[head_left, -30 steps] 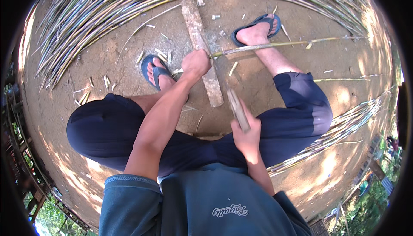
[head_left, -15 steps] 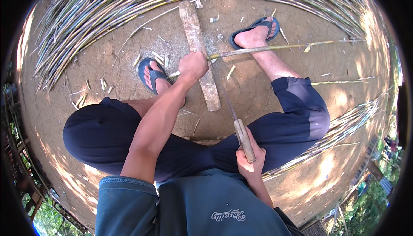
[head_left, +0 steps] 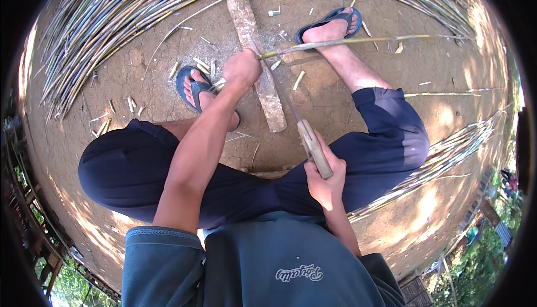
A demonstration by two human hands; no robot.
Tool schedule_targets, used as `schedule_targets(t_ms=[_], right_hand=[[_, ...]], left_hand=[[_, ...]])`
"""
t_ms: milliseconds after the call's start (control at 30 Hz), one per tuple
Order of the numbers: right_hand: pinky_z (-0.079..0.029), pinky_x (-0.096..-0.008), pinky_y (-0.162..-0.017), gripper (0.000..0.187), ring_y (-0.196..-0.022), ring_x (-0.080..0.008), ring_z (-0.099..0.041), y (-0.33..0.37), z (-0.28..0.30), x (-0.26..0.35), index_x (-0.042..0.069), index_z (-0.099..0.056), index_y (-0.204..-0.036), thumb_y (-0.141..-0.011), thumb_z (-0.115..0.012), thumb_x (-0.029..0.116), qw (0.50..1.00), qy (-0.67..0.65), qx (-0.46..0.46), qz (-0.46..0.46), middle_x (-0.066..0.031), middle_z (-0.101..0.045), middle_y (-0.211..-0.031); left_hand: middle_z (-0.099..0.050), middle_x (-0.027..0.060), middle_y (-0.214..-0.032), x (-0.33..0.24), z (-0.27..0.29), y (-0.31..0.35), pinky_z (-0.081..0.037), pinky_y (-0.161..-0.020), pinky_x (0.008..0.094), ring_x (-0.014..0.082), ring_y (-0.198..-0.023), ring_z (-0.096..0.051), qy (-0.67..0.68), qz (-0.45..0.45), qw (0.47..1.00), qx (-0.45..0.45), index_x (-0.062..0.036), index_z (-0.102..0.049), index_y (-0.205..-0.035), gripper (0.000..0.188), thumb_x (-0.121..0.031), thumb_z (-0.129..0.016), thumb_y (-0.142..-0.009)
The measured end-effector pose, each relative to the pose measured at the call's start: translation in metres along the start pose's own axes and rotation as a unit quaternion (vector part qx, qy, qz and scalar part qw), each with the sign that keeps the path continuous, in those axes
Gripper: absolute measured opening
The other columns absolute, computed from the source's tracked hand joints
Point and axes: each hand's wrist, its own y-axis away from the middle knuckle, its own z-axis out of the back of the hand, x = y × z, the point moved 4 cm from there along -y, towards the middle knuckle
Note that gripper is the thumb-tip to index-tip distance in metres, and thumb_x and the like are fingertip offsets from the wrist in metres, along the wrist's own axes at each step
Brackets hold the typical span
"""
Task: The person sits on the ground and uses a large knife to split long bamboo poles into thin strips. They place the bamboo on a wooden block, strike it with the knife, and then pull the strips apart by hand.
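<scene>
My left hand is closed around a thin bamboo pole, pressing it down over a wooden block on the ground. From my fist the pole runs far out to the right, crossing over my right foot; a short end pokes out on the left by the other foot. In my right hand is the wooden handle of a handsaw. Its narrow blade slants up and away to the pole and lies across it just right of my left fist. How deep the blade sits is too small to tell.
Long bamboo poles lie in a curved pile along the far side. Another bundle of poles is at the right, behind my knee. Short cut bamboo pieces and pale sawdust are scattered round the block. My sandalled feet stand either side.
My right hand and the saw have moved forward, the blade now reaching past the pole. My left hand still holds the pole at the block. The whole view has shifted slightly.
</scene>
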Motion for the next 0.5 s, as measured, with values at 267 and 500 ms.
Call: schedule_targets(t_ms=[267, 500], right_hand=[[-0.048, -0.0205, -0.062, 0.059, -0.064, -0.0056, -0.059, 0.032, 0.01, 0.001, -0.001, -0.056, -0.13, -0.071, -0.055, -0.006, 0.999, -0.014, 0.001, 0.053, -0.0103, -0.07, -0.082], [-0.048, -0.0221, -0.062, 0.058, -0.064, -0.0045, -0.056, -0.032, -0.025, -0.01, -0.002, -0.056, -0.129, -0.071, -0.055, -0.007, 1.0, 0.017, 0.005, 0.006, -0.0128, -0.068, -0.08]], left_hand=[[-0.07, 0.0217, -0.099, 0.008, -0.007, 0.006, -0.055, -0.081, 0.0426, 0.0355, -0.092, -0.069, -0.036, -0.003, 0.999, 0.016, -0.0004, -0.072, -0.097, 0.024, -0.016, -0.062, -0.081], [-0.069, 0.0234, -0.091, -0.012, -0.018, 0.013, -0.055, -0.079, 0.0455, 0.0378, -0.086, -0.069, -0.03, -0.031, 0.999, -0.004, 0.0011, -0.071, -0.092, 0.026, -0.021, -0.061, -0.082]])
